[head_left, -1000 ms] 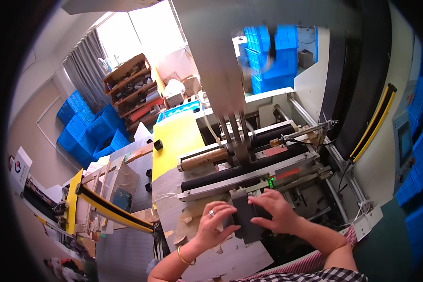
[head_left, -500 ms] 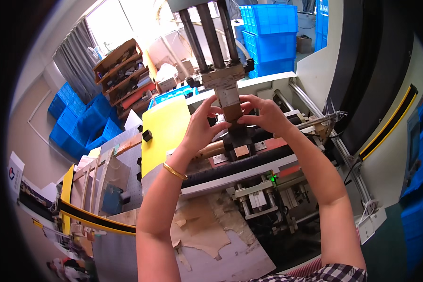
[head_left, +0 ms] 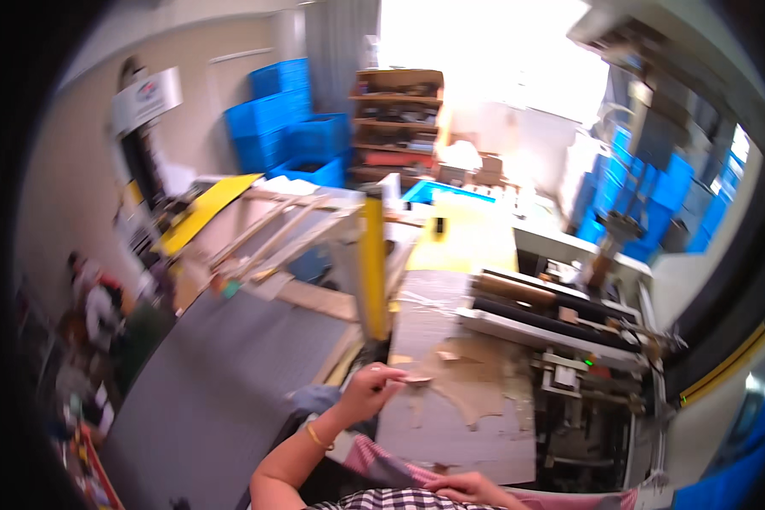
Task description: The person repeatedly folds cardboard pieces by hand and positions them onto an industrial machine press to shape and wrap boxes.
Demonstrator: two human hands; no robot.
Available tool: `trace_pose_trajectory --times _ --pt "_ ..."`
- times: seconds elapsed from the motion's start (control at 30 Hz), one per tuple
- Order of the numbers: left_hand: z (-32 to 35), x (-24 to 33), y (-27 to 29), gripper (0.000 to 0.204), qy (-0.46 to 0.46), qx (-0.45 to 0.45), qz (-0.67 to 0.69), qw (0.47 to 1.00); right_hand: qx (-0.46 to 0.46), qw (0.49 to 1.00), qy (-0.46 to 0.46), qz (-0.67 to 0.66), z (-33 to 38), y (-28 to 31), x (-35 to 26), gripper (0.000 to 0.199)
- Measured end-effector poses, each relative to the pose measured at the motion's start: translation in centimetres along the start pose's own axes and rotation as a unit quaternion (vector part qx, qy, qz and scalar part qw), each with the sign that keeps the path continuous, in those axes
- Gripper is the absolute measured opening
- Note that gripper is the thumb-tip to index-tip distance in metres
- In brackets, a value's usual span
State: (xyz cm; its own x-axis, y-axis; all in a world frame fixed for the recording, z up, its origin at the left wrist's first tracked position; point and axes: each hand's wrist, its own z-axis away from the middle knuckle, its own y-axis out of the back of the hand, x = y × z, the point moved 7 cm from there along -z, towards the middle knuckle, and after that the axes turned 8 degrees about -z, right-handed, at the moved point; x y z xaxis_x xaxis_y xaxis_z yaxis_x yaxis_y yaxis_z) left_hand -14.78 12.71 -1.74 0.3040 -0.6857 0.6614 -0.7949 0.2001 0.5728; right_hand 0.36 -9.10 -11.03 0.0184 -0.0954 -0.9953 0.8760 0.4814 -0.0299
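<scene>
A small tan scrap (head_left: 418, 380) is pinched between the left hand (head_left: 372, 389) fingers at the worktable (head_left: 450, 442) near-left edge, lifted clear for handling, while the right hand (head_left: 472, 489) is rested curled and empty at the near edge

White rectangular sign (head_left: 147, 99) with a small red-and-blue mark, mounted on the wall far above and to the left of the left hand (head_left: 372, 388). Stacked blue crates (head_left: 287, 119) stand right of the sign; further blue crates (head_left: 654, 191) lie far upper right of the hand.
</scene>
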Motion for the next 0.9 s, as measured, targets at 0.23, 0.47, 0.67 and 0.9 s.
trace_pose_trajectory --times 0.23,0.47,0.67,0.9 --pt "50.7 -23.9 27.0 0.012 0.565 0.302 -0.326 0.695 -0.152 0.986 -0.072 -0.004 -9.1 -14.0 -3.9 0.031" --pt "78.3 -16.7 34.4 0.032 0.773 0.267 -0.405 0.408 -0.295 0.937 -0.033 0.183 -17.9 -22.7 -2.9 0.038" --pt "83.4 -19.2 34.9 0.014 0.828 0.167 -0.332 0.419 -0.370 0.907 0.002 0.200 -19.8 -27.7 -5.4 0.037" --pt "55.7 -24.1 30.9 0.020 0.522 0.281 -0.007 0.806 -0.332 0.902 0.072 0.266 -17.7 -24.9 -5.0 0.036"
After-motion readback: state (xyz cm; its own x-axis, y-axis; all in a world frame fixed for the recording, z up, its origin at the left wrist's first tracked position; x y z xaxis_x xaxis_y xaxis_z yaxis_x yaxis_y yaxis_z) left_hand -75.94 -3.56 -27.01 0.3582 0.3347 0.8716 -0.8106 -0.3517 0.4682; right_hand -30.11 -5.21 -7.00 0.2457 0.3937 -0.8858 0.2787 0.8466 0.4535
